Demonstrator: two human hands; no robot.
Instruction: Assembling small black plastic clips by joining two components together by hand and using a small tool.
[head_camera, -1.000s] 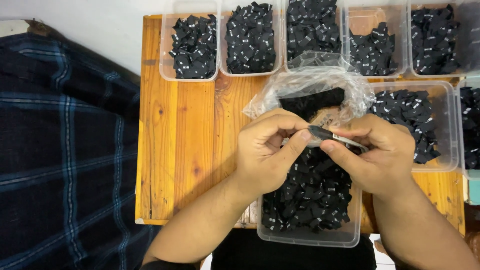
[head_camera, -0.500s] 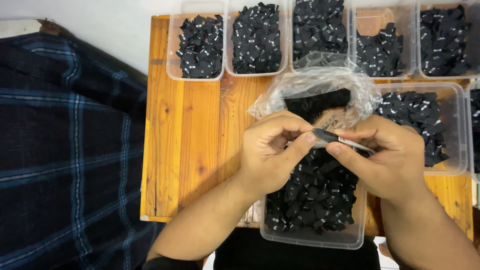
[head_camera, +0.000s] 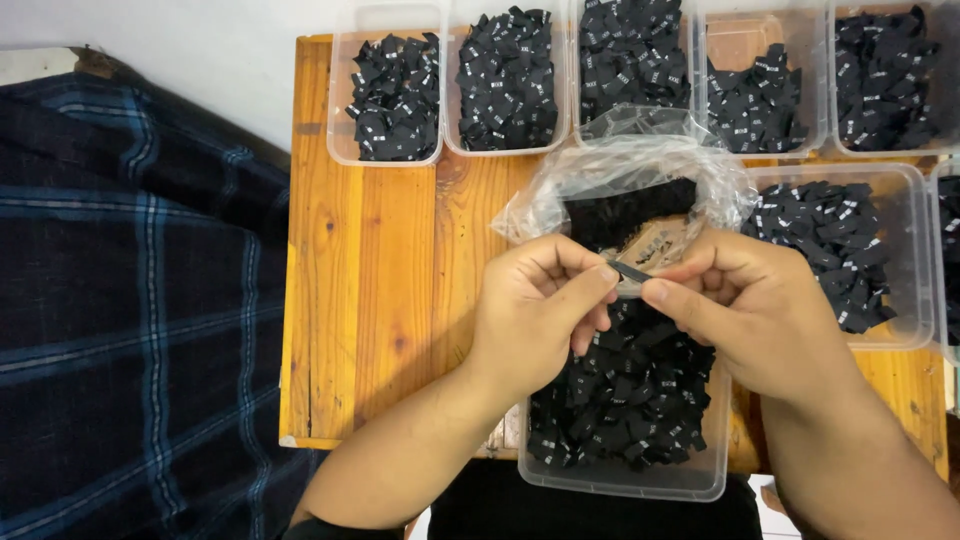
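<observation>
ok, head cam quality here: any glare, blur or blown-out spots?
Head view: even, soft light with faint shadows. The clear plastic bag shows mild glare. The left hand and right hand look sharp, as does the small black label pinched between them. The black labels in the near tub merge into one dark mass. The wooden table is well exposed.

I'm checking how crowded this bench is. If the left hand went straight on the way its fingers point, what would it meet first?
The left hand points toward the right hand, so it would likely meet the small black label pinched between them, then the right hand's fingertips. Depth is hard to judge.
</observation>
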